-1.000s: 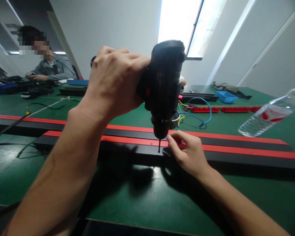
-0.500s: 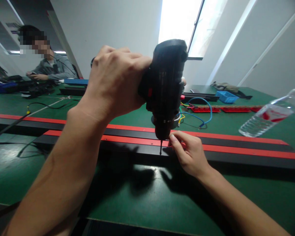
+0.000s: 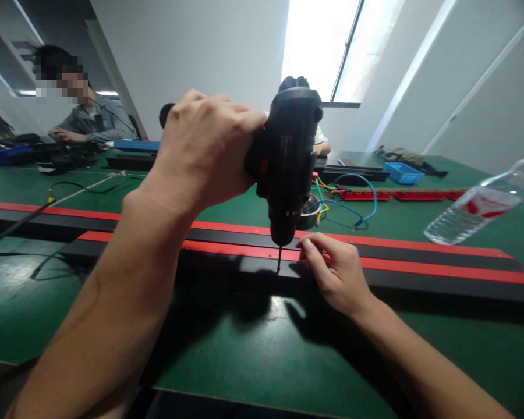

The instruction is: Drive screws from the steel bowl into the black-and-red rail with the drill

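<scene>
My left hand is wrapped round the handle of a black power drill. The drill points down, and its thin bit reaches the top of the nearer black bar, just in front of that bar's red strip. To the right of the bit, my right hand rests at the bar, thumb and forefinger pinched; anything between them is too small to make out. Behind lies a second black bar with a red strip.
A clear bottle lies tilted at the right. Coloured wires, a round bowl, red trays and a blue basket are behind the bars. A person sits at the far left; another is partly hidden behind the drill.
The drill and my left hand have shifted slightly, the drill's body and bit moving left and its top dropping. My right hand has hardly moved.
</scene>
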Tool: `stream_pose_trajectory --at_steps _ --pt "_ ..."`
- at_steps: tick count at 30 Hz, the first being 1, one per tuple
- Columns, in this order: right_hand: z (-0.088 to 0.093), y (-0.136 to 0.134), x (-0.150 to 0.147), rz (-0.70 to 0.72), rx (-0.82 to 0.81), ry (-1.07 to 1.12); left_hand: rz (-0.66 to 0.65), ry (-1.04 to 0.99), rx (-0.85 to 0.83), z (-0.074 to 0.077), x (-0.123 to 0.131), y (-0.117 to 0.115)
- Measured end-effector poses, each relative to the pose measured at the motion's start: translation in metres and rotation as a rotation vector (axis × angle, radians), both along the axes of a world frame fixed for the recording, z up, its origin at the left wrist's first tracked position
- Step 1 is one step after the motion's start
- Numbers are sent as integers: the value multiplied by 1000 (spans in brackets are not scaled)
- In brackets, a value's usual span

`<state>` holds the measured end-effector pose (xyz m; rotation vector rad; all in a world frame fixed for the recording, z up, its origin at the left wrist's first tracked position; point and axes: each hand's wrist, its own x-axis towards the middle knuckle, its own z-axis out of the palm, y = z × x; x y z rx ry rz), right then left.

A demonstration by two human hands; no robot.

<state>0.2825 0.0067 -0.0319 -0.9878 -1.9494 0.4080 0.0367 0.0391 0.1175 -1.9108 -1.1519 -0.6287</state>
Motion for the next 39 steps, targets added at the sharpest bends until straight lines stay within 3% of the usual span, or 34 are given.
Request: stream_pose_trajectory --at_steps 18,32,39 --pt "-1 0 1 -3 12 3 -51 30 3 2 -3 1" --pt "0 -1 1 -4 10 4 -74 -80 -45 4 0 -4" --pt "0 -1 1 9 -7 14 -29 -14 108 0 3 -1"
